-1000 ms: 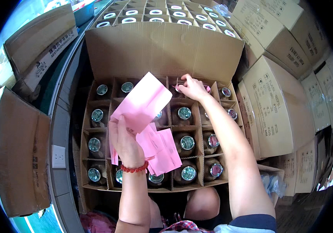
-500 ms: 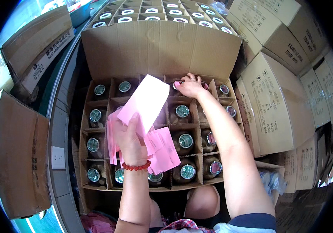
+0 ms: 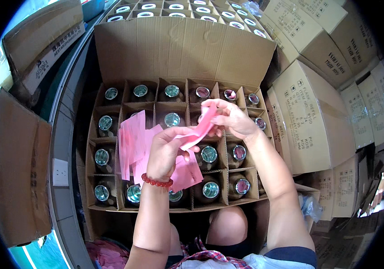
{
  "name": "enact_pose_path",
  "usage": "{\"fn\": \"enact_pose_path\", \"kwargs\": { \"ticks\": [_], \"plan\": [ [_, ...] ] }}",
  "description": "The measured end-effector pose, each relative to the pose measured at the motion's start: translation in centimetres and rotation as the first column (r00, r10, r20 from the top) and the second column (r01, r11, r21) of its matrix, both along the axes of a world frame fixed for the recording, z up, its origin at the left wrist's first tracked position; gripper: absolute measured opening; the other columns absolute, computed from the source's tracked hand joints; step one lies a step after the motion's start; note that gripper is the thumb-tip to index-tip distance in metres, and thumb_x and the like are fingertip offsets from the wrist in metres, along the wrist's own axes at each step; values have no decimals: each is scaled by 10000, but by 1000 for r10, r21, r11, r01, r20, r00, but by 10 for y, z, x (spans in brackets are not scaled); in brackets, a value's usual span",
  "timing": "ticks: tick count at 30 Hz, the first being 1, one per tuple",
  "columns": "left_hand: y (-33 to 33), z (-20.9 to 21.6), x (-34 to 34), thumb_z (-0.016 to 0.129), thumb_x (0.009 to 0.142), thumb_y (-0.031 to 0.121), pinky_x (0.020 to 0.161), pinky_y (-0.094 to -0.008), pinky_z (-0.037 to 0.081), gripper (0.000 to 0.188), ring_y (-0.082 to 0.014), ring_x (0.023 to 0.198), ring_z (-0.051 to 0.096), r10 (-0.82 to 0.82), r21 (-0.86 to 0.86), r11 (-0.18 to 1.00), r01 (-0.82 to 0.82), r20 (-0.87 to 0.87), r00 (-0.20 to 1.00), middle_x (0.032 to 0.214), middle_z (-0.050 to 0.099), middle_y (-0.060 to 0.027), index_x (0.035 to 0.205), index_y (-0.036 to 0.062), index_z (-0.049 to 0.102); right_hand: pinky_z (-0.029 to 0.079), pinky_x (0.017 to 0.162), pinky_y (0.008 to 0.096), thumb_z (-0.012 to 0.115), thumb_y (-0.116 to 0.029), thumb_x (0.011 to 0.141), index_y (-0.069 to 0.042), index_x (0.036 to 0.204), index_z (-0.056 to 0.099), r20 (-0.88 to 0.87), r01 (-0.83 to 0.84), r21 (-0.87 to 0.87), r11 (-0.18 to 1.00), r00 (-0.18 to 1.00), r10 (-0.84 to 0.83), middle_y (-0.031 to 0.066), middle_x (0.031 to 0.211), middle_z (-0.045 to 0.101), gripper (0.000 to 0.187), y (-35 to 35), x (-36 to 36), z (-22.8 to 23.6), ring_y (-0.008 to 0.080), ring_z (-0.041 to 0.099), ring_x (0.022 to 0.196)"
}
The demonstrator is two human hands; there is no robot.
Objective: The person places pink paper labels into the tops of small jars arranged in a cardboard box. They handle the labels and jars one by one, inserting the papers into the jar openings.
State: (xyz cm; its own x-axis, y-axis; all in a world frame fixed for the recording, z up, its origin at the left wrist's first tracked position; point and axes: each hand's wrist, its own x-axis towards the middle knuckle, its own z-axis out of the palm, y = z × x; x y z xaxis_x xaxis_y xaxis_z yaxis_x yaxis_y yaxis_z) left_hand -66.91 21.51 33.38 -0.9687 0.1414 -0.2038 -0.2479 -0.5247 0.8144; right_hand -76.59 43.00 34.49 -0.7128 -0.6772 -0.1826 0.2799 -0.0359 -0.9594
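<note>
Item 1. Left hand: raised over the middle of the open carton, a red bead bracelet at the wrist. Fingers curled closed around a sheaf of pink paper slips, which fan out toward nine o'clock and hang down toward five o'clock of the hand.

Item 2. Right hand: at two o'clock of the left hand, close beside it. Thumb and fingertips pinched on a single pink slip; the other fingers loosely bent. This slip runs from the right fingertips down toward seven o'clock, its lower end meeting the left hand's fingers, so both hands touch it.

Item 3. Open carton: brown cardboard, rear flap standing up at twelve o'clock. Inside, cardboard dividers form a grid of cells.

Item 4. Bottles: dark glass, one upright in each visible cell, seen from above. Most caps are greenish silver; several at two to three o'clock of the grid carry pink tops. Cells under the hands and slips are hidden.

Item 5. Surroundings: stacked closed cartons at three o'clock; a flattened carton at nine o'clock; a second open carton of bottles at twelve o'clock; a pile of pink slips on the floor at seven o'clock; the person's knees at six o'clock.
</note>
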Motion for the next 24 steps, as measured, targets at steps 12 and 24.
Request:
{"fn": "enact_pose_path", "kwargs": {
  "ticks": [12,24],
  "plan": [
    [24,-16,8,726,800,182,855,-382,483,630,-304,1067,577,-75,-813,426,-398,-470,880,1204,538,-208,1301,-18,401,488,726,250,600,29,841,16,939,663,-629,393,284,875,765,-139,53,844,677,118,40,1,-5,107,622,803],
    [15,-64,83,685,755,437,1091,-539,226,699,-310,1291,398,-484,-922,-224,-316,-176,857,1355,450,-193,1244,-21,485,453,858,440,629,-208,716,-75,775,714,-661,500,743,446,439,609,165,936,651,168,-9,-22,-78,317,583,1000]
  ]
}}
